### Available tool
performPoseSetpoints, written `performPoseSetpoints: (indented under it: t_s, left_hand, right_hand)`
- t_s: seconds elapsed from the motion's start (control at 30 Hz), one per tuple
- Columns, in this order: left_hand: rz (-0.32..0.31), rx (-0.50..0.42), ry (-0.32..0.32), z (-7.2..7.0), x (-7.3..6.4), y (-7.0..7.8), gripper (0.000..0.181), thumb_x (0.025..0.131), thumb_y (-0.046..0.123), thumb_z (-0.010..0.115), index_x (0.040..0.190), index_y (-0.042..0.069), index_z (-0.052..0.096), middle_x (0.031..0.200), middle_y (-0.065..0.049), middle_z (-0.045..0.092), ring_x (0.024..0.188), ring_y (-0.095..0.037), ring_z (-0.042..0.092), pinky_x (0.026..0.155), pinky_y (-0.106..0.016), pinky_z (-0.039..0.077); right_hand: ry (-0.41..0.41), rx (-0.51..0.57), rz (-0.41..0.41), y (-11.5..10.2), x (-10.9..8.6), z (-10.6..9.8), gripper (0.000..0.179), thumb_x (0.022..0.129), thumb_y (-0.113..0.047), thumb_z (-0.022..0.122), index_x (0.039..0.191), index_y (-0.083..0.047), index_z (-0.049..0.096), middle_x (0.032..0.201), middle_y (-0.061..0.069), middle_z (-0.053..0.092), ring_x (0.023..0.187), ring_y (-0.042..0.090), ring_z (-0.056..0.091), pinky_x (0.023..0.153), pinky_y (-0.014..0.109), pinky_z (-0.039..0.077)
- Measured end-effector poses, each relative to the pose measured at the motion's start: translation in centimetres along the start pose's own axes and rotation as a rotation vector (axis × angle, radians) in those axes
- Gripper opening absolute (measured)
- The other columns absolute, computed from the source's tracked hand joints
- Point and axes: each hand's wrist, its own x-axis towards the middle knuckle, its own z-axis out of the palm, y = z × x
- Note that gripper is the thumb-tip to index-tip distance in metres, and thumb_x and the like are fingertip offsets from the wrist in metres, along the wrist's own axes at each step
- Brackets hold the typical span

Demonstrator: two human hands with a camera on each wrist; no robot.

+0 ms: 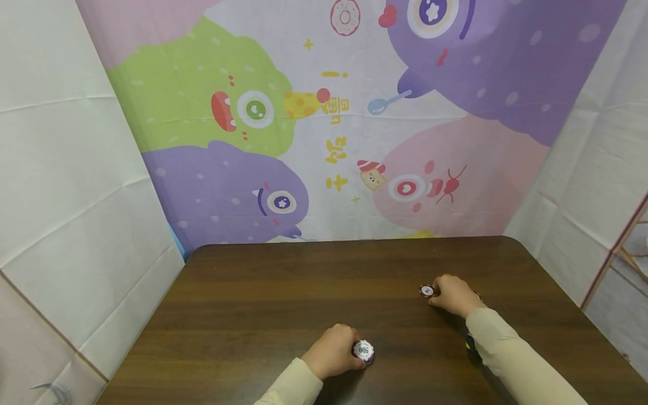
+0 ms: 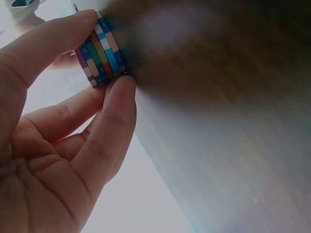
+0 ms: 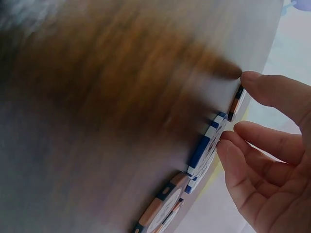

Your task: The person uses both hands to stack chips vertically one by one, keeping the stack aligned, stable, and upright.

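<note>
My left hand (image 1: 333,351) pinches a short stack of poker chips (image 1: 363,351) by its edges, between thumb and fingertips. The top chip is white-faced and reads 500. In the left wrist view the chip stack (image 2: 102,51) shows blue, green, red and white edges. Farther back to the right, my right hand (image 1: 455,295) holds a dark-rimmed poker chip (image 1: 427,291) between thumb and index finger. In the right wrist view this dark and orange chip (image 3: 236,103) lies at the tabletop. Blue and white chips (image 3: 206,148) sit just beside the fingers.
Brownish-pink chips with dark marks (image 3: 163,206) lie nearer the right wrist camera. A dark thing with a yellow-green patch (image 1: 472,346) is partly hidden by the right sleeve. The brown wooden table (image 1: 283,287) ends at a cartoon-printed cloth (image 1: 329,214); pale panels stand at both sides.
</note>
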Motion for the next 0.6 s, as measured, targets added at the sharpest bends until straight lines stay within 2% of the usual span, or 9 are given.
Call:
performPoseSetpoints:
  t_s: [0.27,0.6]
  left_hand:
    - [0.003,0.002,0.003,-0.01,-0.06,0.01,0.020,0.067,0.018,0.085,0.067,0.016,0.065,0.064,0.012,0.053,0.059,-0.001,0.045,0.056,-0.018,0.038]
    - [0.004,-0.007,0.007,-0.13,-0.05,0.08,0.021,0.067,0.017,0.084,0.067,0.016,0.063,0.062,0.014,0.050,0.057,-0.001,0.044,0.054,-0.017,0.037]
  right_hand:
    - [-0.015,-0.002,0.005,0.06,0.11,0.17,0.019,0.076,-0.013,0.078,0.070,-0.007,0.061,0.066,-0.002,0.053,0.061,0.016,0.042,0.059,0.036,0.039]
    - [-0.032,-0.014,-0.014,0.02,0.66,0.25,0.021,0.079,-0.017,0.077,0.070,-0.009,0.061,0.067,-0.003,0.054,0.062,0.015,0.044,0.059,0.035,0.040]
